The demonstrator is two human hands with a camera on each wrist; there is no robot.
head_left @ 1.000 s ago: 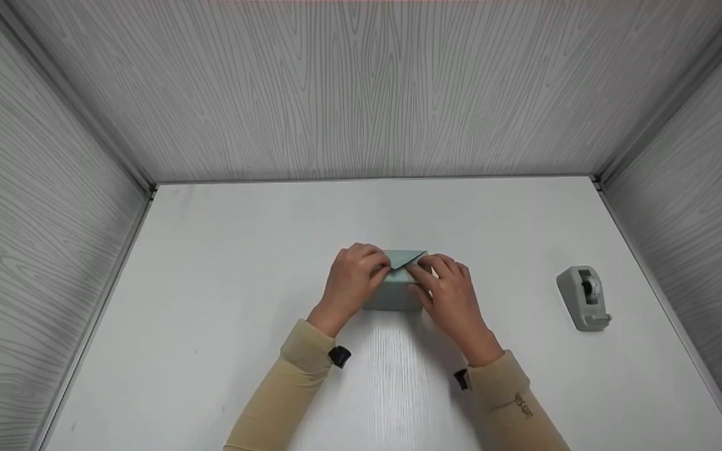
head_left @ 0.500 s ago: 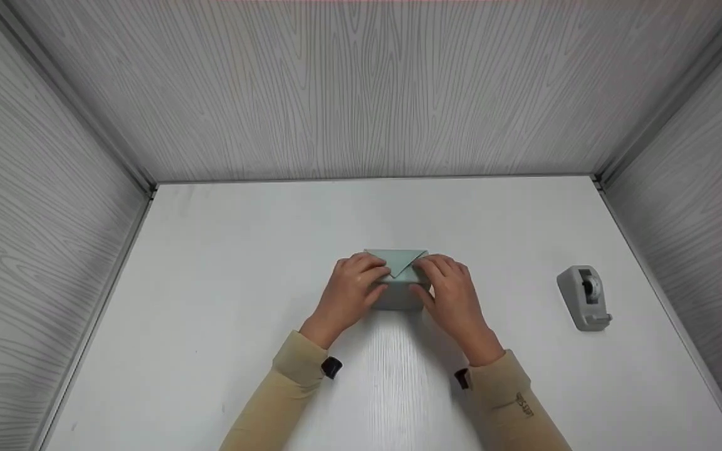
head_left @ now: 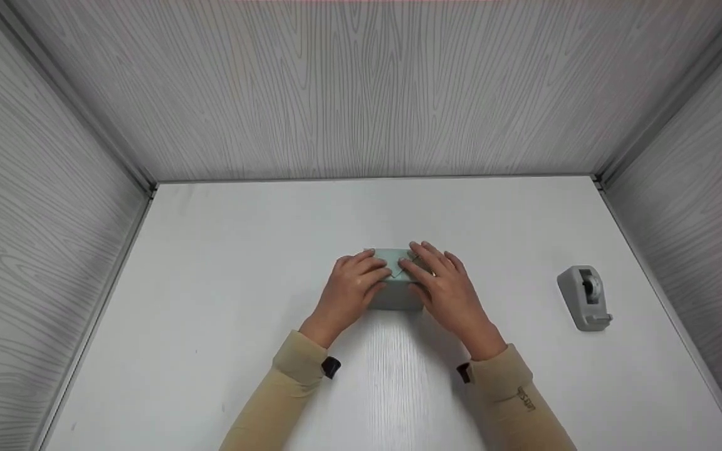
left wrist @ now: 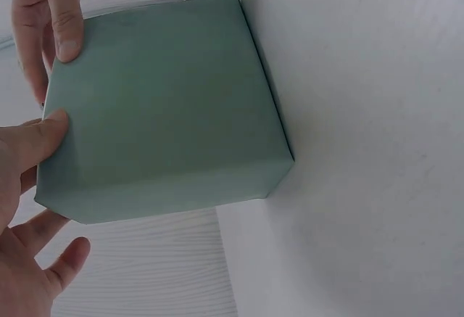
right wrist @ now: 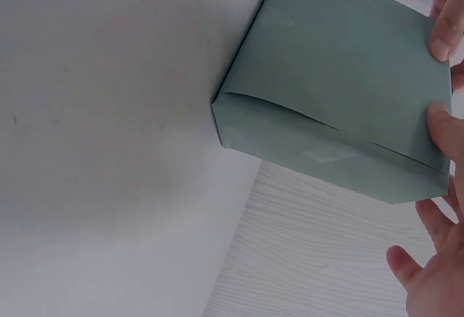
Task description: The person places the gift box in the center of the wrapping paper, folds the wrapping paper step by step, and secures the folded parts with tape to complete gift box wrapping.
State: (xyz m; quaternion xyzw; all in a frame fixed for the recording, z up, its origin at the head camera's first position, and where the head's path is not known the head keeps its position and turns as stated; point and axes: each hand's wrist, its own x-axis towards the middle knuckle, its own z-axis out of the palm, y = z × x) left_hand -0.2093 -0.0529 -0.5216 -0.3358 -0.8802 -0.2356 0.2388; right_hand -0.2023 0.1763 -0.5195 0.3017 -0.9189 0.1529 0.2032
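Note:
A small box (head_left: 395,295) wrapped in pale green paper stands on the white table. On its top lies a pointed paper flap (head_left: 391,255), partly hidden by fingers. My left hand (head_left: 345,291) holds the box's near left top edge, thumb on the front face and fingers on top. My right hand (head_left: 452,291) presses the flap's right side with spread, fairly straight fingers, its thumb touching the front. The left wrist view shows the smooth front of the box (left wrist: 167,99). In the right wrist view, a side seam of the box (right wrist: 326,56) gapes slightly, beside a shiny patch.
A grey tape dispenser (head_left: 585,297) stands at the right of the white table (head_left: 242,250). Grey wood-grain panels (head_left: 361,94) enclose the table at the back and on both sides.
The flap, first raised and pinched at its tip by my left hand, now lies down on the box. My left hand shifted slightly lower; my right fingers moved up onto the flap.

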